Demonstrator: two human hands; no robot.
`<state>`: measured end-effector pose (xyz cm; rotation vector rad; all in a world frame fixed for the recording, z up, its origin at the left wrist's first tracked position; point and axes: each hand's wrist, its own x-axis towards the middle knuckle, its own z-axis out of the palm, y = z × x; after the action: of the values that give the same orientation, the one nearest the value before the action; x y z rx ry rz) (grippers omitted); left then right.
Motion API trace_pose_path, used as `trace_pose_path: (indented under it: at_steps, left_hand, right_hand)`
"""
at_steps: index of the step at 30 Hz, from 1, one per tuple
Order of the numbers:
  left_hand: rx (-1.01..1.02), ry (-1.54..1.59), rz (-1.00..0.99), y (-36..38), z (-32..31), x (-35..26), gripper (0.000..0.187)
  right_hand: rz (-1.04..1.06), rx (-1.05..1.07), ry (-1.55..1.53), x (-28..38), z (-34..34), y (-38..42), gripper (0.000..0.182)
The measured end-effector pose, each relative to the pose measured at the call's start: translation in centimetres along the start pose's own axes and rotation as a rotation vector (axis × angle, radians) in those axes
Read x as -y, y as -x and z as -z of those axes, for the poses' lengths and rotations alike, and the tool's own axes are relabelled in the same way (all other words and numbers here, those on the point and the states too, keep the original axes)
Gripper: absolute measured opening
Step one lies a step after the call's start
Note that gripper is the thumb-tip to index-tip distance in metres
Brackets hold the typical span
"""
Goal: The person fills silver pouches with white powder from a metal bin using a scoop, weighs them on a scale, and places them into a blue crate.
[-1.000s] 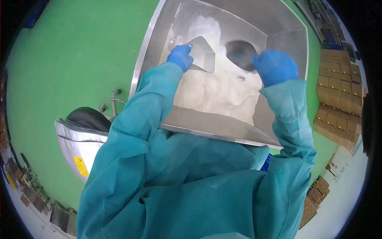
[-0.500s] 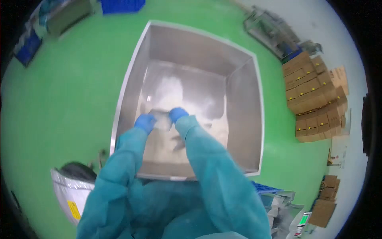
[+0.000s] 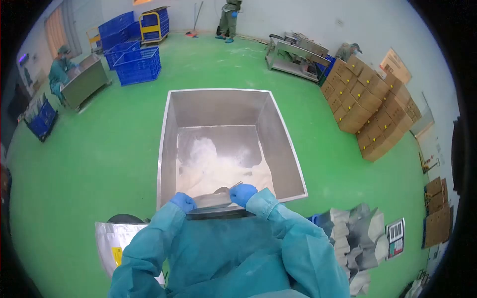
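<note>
In front of me stands a deep stainless steel bin (image 3: pixel 165 144) with white powder (image 3: pixel 213 171) spread over its floor. At its near rim my left hand (image 3: pixel 184 202), in a blue glove, is closed on the left end of a flat grey pouch (image 3: pixel 212 200). My right hand (image 3: pixel 243 194), gloved too, is closed at the pouch's right end. Just behind the pouch a grey metal scoop (image 3: pixel 221 190) shows in part, and a thin metal piece sticks out beside my right fingers. Whether my right hand touches the scoop I cannot tell.
Grey pouches (image 3: pixel 355 238) stand at my right beside a scale display (image 3: pixel 395 238). At my left is a white sack (image 3: pixel 107 243). Stacked cartons (image 3: pixel 365 99), a steel cart (image 3: pixel 293 62) and blue crates (image 3: pixel 136 64) stand farther off. Co-workers (image 3: pixel 60 72) are in the background.
Both hands have moved from over the powder inside the bin back to its near rim, bringing the pouch along. My view has tilted up and now shows more of the room.
</note>
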<state>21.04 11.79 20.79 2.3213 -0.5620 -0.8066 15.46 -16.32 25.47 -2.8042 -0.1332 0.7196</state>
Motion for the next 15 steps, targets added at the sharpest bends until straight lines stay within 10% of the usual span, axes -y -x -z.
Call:
trace_pose_path:
  at_steps: [3, 7, 10, 11, 15]
  left_hand:
    - [-0.12, 0.187, -0.176, -0.1, 0.2, -1.4, 0.014]
    - [-0.269, 0.013, -0.287, 1.3, -0.1, -4.9, 0.011]
    - [-0.286, 0.117, -0.367, -1.9, 2.1, -1.3, 0.039]
    - [-0.349, 0.489, -0.489, 4.4, 1.9, -8.4, 0.042]
    - [-0.656, 0.367, -0.447, 11.1, 4.4, -12.1, 0.044]
  right_hand:
    - [0.497, -0.719, -0.063, 2.0, 1.1, 4.2, 0.047]
    - [0.409, -0.578, 0.26, 4.0, -6.6, -1.8, 0.014]
    - [0.252, -0.559, -0.112, 3.2, -6.1, -2.7, 0.016]
    - [0.211, -0.518, -0.105, 4.0, -4.0, -0.4, 0.018]
    - [0.092, -0.626, -0.047, 4.1, 3.7, 13.4, 0.031]
